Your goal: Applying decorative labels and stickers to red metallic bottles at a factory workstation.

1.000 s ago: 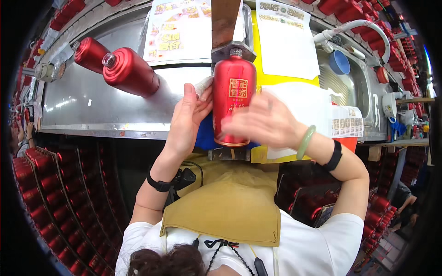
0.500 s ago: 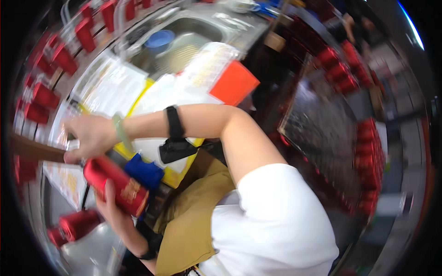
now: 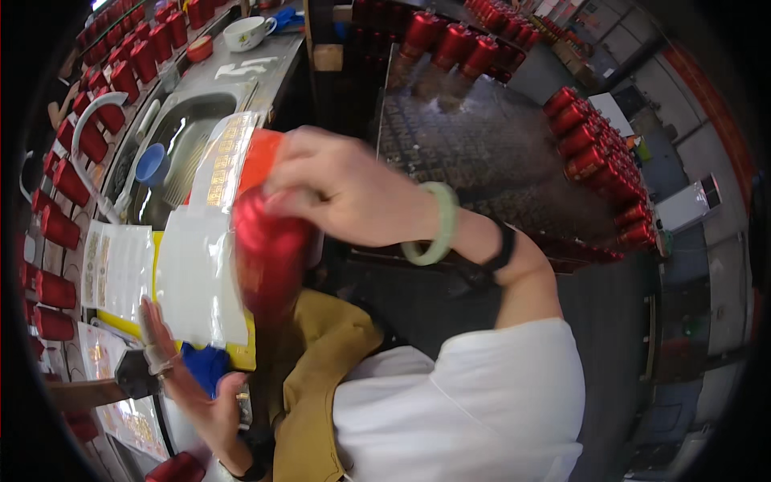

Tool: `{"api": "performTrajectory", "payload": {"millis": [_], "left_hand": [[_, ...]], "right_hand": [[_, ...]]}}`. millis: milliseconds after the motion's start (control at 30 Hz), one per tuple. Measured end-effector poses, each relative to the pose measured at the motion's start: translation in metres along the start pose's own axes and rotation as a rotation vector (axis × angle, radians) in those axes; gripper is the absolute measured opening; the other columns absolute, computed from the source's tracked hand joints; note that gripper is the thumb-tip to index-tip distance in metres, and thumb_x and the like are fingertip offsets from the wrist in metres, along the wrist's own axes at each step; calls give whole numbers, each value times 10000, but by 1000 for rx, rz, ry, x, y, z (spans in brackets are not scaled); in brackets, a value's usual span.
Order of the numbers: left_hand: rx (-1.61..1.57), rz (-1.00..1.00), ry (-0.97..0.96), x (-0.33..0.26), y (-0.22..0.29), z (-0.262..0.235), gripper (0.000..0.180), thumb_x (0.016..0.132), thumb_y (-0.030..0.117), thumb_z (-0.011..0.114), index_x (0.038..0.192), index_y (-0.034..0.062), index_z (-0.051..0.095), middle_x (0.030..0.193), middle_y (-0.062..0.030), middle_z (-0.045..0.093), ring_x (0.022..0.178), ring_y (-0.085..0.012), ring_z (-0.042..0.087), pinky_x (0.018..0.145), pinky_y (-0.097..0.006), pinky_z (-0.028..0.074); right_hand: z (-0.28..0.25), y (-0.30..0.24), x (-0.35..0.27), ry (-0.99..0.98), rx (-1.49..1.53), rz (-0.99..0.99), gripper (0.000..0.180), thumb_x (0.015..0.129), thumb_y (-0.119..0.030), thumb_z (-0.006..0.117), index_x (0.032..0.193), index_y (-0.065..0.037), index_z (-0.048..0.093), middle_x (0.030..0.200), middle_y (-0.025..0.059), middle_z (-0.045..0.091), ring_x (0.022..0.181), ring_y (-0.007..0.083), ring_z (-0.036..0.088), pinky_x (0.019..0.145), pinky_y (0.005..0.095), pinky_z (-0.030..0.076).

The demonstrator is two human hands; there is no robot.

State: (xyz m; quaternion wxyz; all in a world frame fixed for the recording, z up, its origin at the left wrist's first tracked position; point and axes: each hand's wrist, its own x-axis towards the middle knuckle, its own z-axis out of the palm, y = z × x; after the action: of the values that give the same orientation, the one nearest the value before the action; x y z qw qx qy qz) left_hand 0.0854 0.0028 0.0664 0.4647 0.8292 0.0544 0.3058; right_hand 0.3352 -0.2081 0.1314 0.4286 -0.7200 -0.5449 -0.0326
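My right hand (image 3: 345,189), a green bangle at its wrist, grips a shiny red canister (image 3: 273,261) by its narrower top. The canister is blurred by motion and held in the air to the right of the white sheets (image 3: 201,273). Below and to the left, my left hand (image 3: 193,394) holds nothing, its fingers stretched out and thumb apart. Beside its fingers is a brown bar with a dark end (image 3: 140,373). A blue cloth (image 3: 205,365) lies behind that hand, partly covered by it.
A sink (image 3: 201,112) with a blue bowl (image 3: 152,165) lies beyond the sheets. Red canisters (image 3: 60,225) line the left side. On the right, a dark wet-looking table (image 3: 474,145) carries more red canisters (image 3: 590,145). A white cup (image 3: 245,34) stands on the far counter.
The red canister has passed from my left hand to my right, which has carried it rightward from beside the brown bar. My left hand has let go and opened. The view has turned right.
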Motion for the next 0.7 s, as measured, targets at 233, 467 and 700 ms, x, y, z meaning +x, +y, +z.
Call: {"api": "performTrajectory", "payload": {"millis": [233, 467, 700], "left_hand": [[785, -300, 385, -33, -90, -101, 549, 1032, 164, 633, 1502, -54, 449, 1544, -175, 489, 1388, -248, 487, 1184, -384, 343], [1365, -543, 552, -95, -114, -146, 549, 914, 350, 785, 1262, -58, 671, 1259, -178, 700, 1109, -299, 677, 981, -391, 532], [1328, -667, 751, -271, -218, -258, 571, 894, 366, 801, 1248, -64, 676, 1245, -176, 706, 1086, -298, 684, 969, -394, 539]], "right_hand": [[-203, 133, -108, 465, -845, 342, 165, 944, -186, 688, 978, -31, 730, 1061, 180, 630, 984, 364, 636, 872, 433, 517], [-358, 302, -146, 699, -1231, 813, 195, 957, -235, 623, 1034, -115, 757, 1146, 171, 615, 1026, 401, 648, 903, 488, 519], [-414, 410, -132, 635, -1232, 1002, 265, 979, -279, 612, 1162, -140, 745, 1240, 182, 596, 1118, 404, 637, 956, 497, 519]]}}
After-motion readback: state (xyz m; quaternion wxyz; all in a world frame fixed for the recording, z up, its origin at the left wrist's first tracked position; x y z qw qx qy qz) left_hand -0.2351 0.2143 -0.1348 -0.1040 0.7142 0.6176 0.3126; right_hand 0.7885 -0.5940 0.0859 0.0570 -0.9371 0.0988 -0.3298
